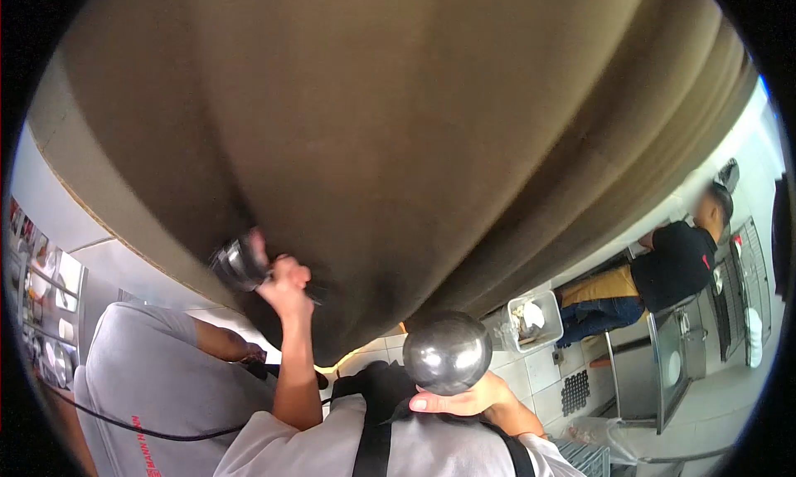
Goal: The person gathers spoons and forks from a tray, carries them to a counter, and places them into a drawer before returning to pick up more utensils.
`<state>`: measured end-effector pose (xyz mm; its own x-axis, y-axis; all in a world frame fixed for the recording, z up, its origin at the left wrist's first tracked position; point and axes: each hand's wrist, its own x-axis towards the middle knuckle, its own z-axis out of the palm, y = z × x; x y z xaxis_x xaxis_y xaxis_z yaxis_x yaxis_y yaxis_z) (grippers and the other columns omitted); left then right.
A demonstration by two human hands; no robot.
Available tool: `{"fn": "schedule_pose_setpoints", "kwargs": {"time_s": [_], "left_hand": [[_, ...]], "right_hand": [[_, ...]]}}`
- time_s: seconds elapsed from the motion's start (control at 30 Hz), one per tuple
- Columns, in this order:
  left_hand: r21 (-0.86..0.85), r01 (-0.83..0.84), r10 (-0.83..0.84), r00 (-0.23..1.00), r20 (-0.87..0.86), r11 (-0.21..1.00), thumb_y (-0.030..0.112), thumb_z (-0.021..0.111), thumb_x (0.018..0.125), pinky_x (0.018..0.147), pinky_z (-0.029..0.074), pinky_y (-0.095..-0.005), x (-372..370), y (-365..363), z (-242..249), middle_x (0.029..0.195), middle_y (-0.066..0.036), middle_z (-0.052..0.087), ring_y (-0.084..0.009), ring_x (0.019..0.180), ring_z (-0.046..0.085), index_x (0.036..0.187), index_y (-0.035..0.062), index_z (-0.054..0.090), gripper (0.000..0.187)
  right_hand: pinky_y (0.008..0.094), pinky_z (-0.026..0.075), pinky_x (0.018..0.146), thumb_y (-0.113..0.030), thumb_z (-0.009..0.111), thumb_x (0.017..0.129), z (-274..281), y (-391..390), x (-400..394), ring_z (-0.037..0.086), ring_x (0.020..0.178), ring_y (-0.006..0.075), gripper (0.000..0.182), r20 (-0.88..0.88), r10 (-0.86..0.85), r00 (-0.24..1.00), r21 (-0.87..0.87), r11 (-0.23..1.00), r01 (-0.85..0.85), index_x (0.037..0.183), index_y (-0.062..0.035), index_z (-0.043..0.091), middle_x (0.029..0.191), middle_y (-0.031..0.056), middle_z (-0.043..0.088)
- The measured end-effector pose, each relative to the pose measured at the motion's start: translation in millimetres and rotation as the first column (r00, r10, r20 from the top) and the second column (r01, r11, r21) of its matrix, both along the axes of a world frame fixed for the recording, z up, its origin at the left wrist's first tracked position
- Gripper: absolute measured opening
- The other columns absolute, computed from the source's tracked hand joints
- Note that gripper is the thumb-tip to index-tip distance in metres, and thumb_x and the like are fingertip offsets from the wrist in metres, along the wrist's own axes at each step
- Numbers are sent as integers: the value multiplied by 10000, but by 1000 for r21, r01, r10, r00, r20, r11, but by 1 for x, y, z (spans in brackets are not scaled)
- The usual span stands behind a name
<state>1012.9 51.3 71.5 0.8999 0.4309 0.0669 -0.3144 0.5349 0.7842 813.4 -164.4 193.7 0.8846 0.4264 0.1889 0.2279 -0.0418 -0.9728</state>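
A large brown surface [365, 128] with long curved bands, like cloth folds, fills the upper view. Against its lower left part, my left hand [286, 284] is closed round a black object [239, 265], blurred and too unclear to name. Lower down, near my chest, my right hand [464, 398] grips a shiny, rounded metal bowl [448, 352] from below, thumb at its lower edge. The fingers behind the bowl are hidden.
A person in a grey shirt [166, 386] stands close on the left, a black cable [166, 434] crossing there. At right, another person in black [676, 265] bends near a metal sink counter [670, 369]. A white bin [543, 319] with scraps stands on the tiled floor [543, 369].
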Motion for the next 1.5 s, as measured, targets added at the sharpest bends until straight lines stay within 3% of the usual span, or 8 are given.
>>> {"fn": "schedule_pose_setpoints", "kwargs": {"time_s": [0.27, 0.47, 0.67, 0.8, 0.87, 0.93, 1.03, 1.5], "left_hand": [[302, 503, -562, 813, 150, 810, 23, 560, 860, 841, 508, -339, 58, -156, -24, 1048, -97, 646, -230, 932, 623, 1352, 65, 521, 496], [428, 839, -880, 441, -176, 336, 114, 606, 882, 904, 486, -351, 24, -252, -19, 1094, -107, 662, -233, 993, 610, 1314, 53, 557, 440], [404, 909, -942, 216, -257, 98, 205, 652, 903, 968, 463, -363, 51, -282, -27, 1140, -117, 679, -236, 1055, 597, 1277, 42, 592, 412], [205, 963, -964, -122, -237, -173, 34, 621, 786, 528, 454, -248, 116, -263, -11, 1093, -92, 713, -90, 617, 537, 1278, 37, 591, 493], [186, 966, -976, -152, -157, -181, -30, 593, 738, 416, 333, -227, 147, -263, -14, 679, 6, 592, -32, 459, 388, 1094, 38, 702, 379], [133, 980, -984, -132, -124, -148, -20, 610, 748, 416, 311, -220, 177, -250, -9, 619, 29, 550, -27, 453, 386, 1056, 55, 734, 340], [154, 987, -992, -36, -122, -55, 41, 690, 829, 426, 335, -212, 223, -224, -27, 802, -8, 645, -22, 481, 417, 1158, 57, 685, 329], [82, 620, -350, 541, -765, 780, 248, 771, 869, 385, 327, -228, 376, -75, -126, 562, 50, 488, -31, 429, 405, 670, 112, 542, 332]], "right_hand": [[249, 385, 602, -288, 670, 992, 28, 5, 101, 432, 688, 77, 271, -105, 424, 899, 49, 905, -422, 949, -49, 549, 807, -30, 490], [271, 240, 382, -349, 485, 1068, 59, -26, 175, 280, 418, 77, 348, -497, 136, 857, 433, 895, 109, 799, -139, 418, 585, -50, 357], [245, 246, 362, -389, 387, 1096, 108, -144, 229, 271, 394, 61, 371, 131, -161, 978, 673, 739, 31, 791, -186, 444, 541, -53, 344], [245, 302, 420, -428, 387, 1085, 165, -195, 233, 303, 426, 63, 392, 532, -258, 807, 492, 869, -47, 820, -149, 464, 554, -47, 359], [301, 368, 525, -443, 429, 1068, 186, -232, 234, 382, 510, 93, 393, 727, -364, 582, 427, 904, 32, 829, -134, 473, 587, -22, 385], [322, 399, 605, -413, 455, 1061, 195, -261, 241, 418, 571, 130, 375, 846, -516, -136, 510, 705, 493, 843, -112, 500, 625, -2, 416], [323, 411, 648, -378, 478, 1052, 213, -287, 265, 446, 628, 133, 330, 820, -446, -359, 562, 506, 654, 887, -96, 524, 684, 6, 455], [330, 466, 849, -212, 585, 1013, 185, -371, 545, 578, 891, 146, 213, 955, -269, -121, 160, 128, 979, 1093, -21, 637, 960, 43, 637]]}}
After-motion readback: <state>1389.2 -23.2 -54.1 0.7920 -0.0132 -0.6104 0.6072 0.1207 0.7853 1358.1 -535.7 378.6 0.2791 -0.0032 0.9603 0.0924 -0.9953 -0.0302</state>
